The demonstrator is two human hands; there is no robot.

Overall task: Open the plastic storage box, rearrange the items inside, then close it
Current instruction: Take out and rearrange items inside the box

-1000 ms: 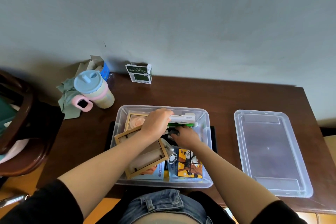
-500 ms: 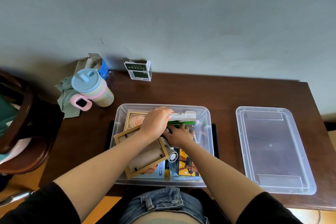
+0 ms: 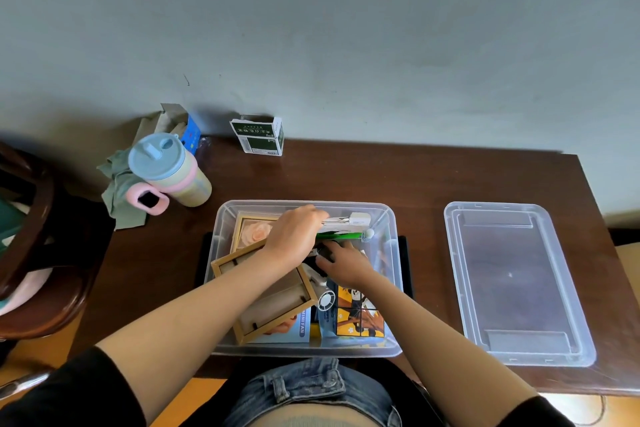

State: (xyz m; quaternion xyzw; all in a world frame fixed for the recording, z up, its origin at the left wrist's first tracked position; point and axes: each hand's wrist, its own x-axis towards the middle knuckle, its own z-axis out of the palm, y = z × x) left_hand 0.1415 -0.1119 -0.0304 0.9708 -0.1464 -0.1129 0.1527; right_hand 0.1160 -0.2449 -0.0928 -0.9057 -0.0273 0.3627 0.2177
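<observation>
Both hands stayed inside the lidless storage box (image 3: 221, 274) at the counter's near edge; left hand (image 3: 294, 236) still gripped a white tool, right hand's (image 3: 346, 263) fingers had crept left onto dark items, grip unclear, so rearranging continued.

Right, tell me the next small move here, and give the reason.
Probably lift the long white and green items with the left hand so the right hand can shift the dark item beneath them. Both hands are inside the open storage box, and its lid lies aside on the table.
</observation>
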